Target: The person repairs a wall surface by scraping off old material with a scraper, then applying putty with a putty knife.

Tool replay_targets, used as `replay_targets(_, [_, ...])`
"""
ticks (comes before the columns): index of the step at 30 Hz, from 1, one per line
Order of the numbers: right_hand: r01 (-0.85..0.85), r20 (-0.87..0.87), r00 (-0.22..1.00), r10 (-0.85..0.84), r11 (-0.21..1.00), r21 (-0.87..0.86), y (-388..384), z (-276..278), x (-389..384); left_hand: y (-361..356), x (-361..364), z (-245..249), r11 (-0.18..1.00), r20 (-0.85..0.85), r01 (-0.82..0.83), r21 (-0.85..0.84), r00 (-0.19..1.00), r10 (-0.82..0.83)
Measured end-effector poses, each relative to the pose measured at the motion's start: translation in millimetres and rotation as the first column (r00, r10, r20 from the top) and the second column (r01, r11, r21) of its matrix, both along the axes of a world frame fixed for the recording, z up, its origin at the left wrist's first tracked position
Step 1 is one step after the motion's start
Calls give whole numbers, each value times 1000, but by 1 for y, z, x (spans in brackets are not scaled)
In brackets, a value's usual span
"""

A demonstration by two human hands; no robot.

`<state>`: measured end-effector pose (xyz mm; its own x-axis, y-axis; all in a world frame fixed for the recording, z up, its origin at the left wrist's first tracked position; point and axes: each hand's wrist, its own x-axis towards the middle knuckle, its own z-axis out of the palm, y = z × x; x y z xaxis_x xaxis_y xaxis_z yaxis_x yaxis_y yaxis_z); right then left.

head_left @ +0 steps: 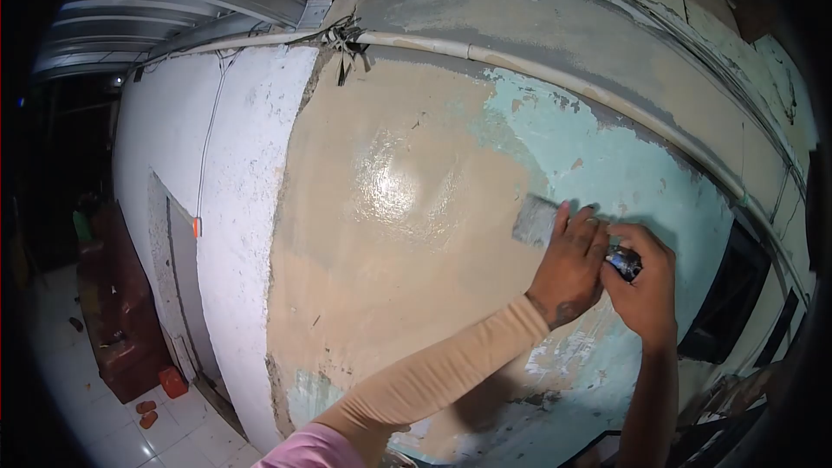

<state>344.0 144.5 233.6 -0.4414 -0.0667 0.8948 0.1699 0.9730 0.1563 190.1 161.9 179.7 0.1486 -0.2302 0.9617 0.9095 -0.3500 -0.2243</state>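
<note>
A metal putty knife [535, 220] lies flat against the wall [390, 234], its grey blade poking out left of my fingers. My left hand [572, 270], in a tan sleeve, presses its fingers down on the blade. My right hand [646, 282] grips the knife's dark handle [624, 263] just right of the left hand. The wall under them is coated with wet beige putty that shines in the middle, with pale green paint showing to the right of the blade.
A white conduit pipe [520, 69] runs along the top of the wall. At the left is a white corner, a dark red cabinet [117, 303] and orange objects [172, 381] on a tiled floor. A dark window opening [724, 303] sits at the right.
</note>
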Motion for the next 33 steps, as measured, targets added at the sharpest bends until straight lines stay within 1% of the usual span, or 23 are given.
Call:
replay_targets(2, [30, -84, 996, -41, 992, -121, 5, -3, 4, 7, -6, 17, 994, -101, 72, -78, 992, -80])
replay_targets(3, [-30, -88, 996, 19, 992, -124, 7, -2, 8, 6, -8, 29, 987, -152, 105, -120, 981, -123])
replay_targets(4, [-91, -98, 992, 79, 988, -126, 10, -2, 13, 4, -12, 41, 991, -190, 132, 4, 973, -129])
replay_targets(5, [-152, -109, 984, 139, 980, -126, 12, -1, 18, 4, -16, 46, 996, -184, 88, -2, 979, -87])
replay_targets(7, [-277, -177, 953, 246, 944, -177, 14, -3, 25, 2, -22, 51, 1000, -174, -6, -19, 985, 3])
replay_targets(8, [-337, -212, 932, 295, 920, -200, 16, -4, 29, 2, -22, 53, 999, -171, 8, 34, 985, -2])
replay_targets(11, [-295, -272, 924, 270, 954, -55, 27, -13, 39, -1, -31, 58, 1000, -182, 0, -29, 983, -5])
replay_targets(12, [-287, -226, 935, 272, 957, -35, 32, -17, 48, 1, -32, 60, 999, -158, -27, 45, 987, 34])
replay_targets(15, [-283, -331, 915, 232, 952, -115, 59, -38, 61, 0, -23, 60, 993, -136, -87, -80, 988, 76])
replay_targets(16, [-225, -424, 893, 153, 966, -126, 75, -45, 59, 1, -23, 59, 995, -156, -84, -55, 985, 74])
replay_targets(17, [-68, -446, 894, 42, 997, -43, 87, -48, 56, 2, -23, 59, 996, -178, -81, -28, 981, 74])
replay_targets(18, [93, -477, 876, -65, 995, 35, 98, -51, 53, 4, -24, 58, 997, -201, -77, -4, 977, 75])
replay_targets(19, [253, -514, 841, -166, 962, 104, 108, -55, 52, 5, -24, 57, 997, -222, -73, 18, 972, 75])
replay_targets(20, [301, -473, 856, -209, 945, 127, 118, -59, 52, -2, -34, 62, 999, -160, -49, 7, 986, 49])
replay_targets(21, [328, -452, 861, -233, 934, 141, 128, -64, 53, -8, -40, 64, 996, -125, -80, 41, 989, 85])
replay_targets(23, [363, -434, 865, -250, 910, 201, 139, -72, 47, -2, -38, 62, 993, -134, -88, -76, 988, 77])
replay_targets(25, [356, -457, 857, -237, 915, 192, 140, -72, 45, 1, -34, 54, 991, -240, -120, -57, 965, 104])
replay_targets(26, [351, -468, 853, -231, 918, 187, 141, -70, 43, -1, -34, 55, 989, -225, -143, -44, 966, 130])
replay_targets(29, [340, -450, 865, -220, 918, 203, 143, -74, 46, -10, -46, 59, 993, -177, -108, -45, 979, 99])
replay_targets(33, [334, -444, 869, -216, 919, 208, 143, -73, 48, -1, -42, 59, 976, -186, -188, -110, 968, 166])
